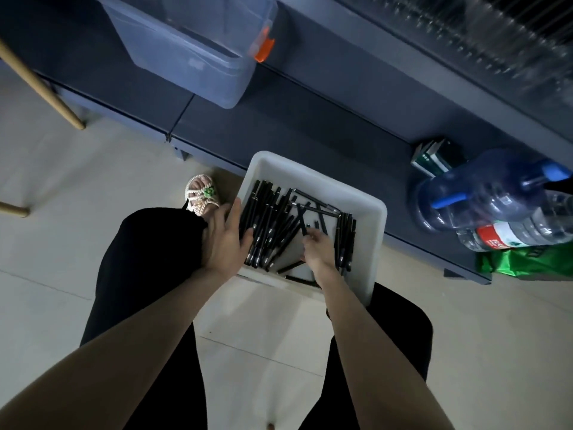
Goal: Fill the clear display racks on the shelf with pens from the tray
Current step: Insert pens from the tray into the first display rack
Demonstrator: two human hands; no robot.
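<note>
Two bare hands at a white plastic tray (313,178) of black pens (273,225).
Left hand (226,240) spread flat over tray's left rim, fingers straight, thumb touching pens; right hand (319,249) inside tray, fingers curled, pinching one slim black pen (301,223). Tray smooth, rectangular, round-cornered, resting on black-trousered knees (148,249); pens matte, loosely heaped. Beyond: dark blue-grey shelf (310,119); clear display racks (465,35), blurred, upper right; translucent storage bin (186,51), orange latch; blue-tinted water jug (483,190); pale tiled floor (77,181).

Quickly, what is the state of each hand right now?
Left hand: open, resting on the pens by the left rim of the tray.
Right hand: closed on a black pen.
</note>
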